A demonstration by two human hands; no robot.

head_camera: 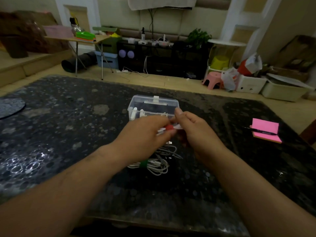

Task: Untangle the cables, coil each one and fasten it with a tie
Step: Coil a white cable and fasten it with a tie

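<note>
Held above mid-table [68, 134], just this side of the box [153, 104]: white coil [161, 132], long axis running left to right. Gripped in left hand [145, 134], pinched beside the red tie [169, 127] by right hand [193, 132]; both equally near. Below, toward the near edge, loose cables [160, 160], one bundle green-tied.
</note>
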